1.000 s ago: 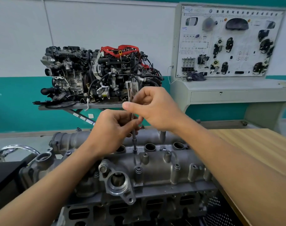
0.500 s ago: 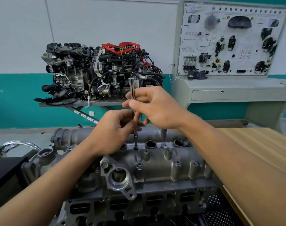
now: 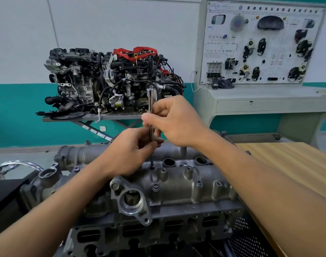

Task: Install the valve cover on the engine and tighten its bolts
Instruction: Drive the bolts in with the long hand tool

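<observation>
The cover [image 3: 177, 184] sits on the engine [image 3: 158, 232] right in front of you, running left to right, with your forearms reaching over its near edge. You hold a slim driver [image 3: 150, 108] upright over its far edge. Your right hand [image 3: 174, 121] pinches the shaft between thumb and curled fingers about halfway up, leaving the top end bare above it. Your left hand [image 3: 128, 151] is wrapped round the lower shaft, fingers closed on it, just above the metal.

What matters is the line of that shaft. The bolt [image 3: 151, 166] lies straight below both grips, and the tip appears to rest in its head, though the contact is too small to be sure of. The driver's long axis runs near vertical, in line with the bolt's own axis, and your left hand is the nearer of the two to the bolt.

I judge this to be the run-down of one far-edge bolt. Let the left hand steady the tip while the right one turns; if the top leans, the tip may slip off the head.
</observation>
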The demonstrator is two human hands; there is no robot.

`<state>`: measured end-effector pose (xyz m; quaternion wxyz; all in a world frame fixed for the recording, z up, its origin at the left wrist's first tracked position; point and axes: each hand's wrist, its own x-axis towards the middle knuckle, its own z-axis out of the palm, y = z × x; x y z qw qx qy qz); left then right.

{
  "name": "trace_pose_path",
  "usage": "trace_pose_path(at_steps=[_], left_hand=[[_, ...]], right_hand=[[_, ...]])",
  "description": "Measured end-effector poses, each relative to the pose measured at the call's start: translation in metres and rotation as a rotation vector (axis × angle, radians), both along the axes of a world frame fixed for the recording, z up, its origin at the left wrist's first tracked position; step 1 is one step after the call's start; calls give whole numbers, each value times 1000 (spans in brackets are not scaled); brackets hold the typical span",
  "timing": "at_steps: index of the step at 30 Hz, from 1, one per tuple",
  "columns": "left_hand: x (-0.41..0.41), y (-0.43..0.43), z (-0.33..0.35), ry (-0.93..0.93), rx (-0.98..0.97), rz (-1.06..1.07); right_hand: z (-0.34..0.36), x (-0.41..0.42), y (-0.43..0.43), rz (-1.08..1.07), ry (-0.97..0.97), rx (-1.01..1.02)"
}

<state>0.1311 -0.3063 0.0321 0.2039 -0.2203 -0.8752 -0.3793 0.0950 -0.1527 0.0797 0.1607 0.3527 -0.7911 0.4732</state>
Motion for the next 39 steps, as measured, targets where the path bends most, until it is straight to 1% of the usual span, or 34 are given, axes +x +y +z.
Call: trace_pose_path(at_steps=[2,3,4,7,9,10,12,14,16,18,20,22,23,27,29,32,34,37,39], left_hand=[[0,0,-1,72,59,69],[0,-1,-1,90,114,94],[0,-3,-1,91,158,97],[0,-5,-3,24,161,35],[-1,-4,-4,-17,143,-13],[-1,-3,-4,-15,133,-25],[-1,-2,-3,23,136,6],[-2,-3,-2,74,196,101],[-3,-5,-2,90,253,131],[-3,-4,-3,86,221,95],[-2,-4,-4,49,174,38],[-2,-3,-3,26,138,9],[-2,-2,-3,28,116,13],[-7,-3,-5,61,88,108],[-7,-4,-5,47,81,155],[-8,-5,-6,8,-7,179],[-8,-6,-5,-8,-33,186],[-4,-5,-3,-5,-32,197],[3,-8,5,26,34,172]], right_hand=[[-4,-3,0,-145,82,-42],[-5,-3,0,-176,83,-53],[-5,-3,1,-158,52,-50],[2,1,5,74,-127,-22],[5,3,7,176,-168,-31],[5,3,7,174,-158,-44],[2,3,5,72,-75,-76],[-1,0,2,-111,48,-73],[-1,-1,0,-190,73,-58],[0,-1,0,-159,9,23],[3,-1,2,-34,-59,101],[7,1,6,98,-120,116],[7,1,7,113,-127,116],[4,1,-1,-43,3,109],[1,1,-7,-82,19,74],[-3,1,-12,-135,54,12],[-5,2,-14,-169,80,9],[0,6,-15,-133,60,44],[10,11,-16,-60,63,10]])
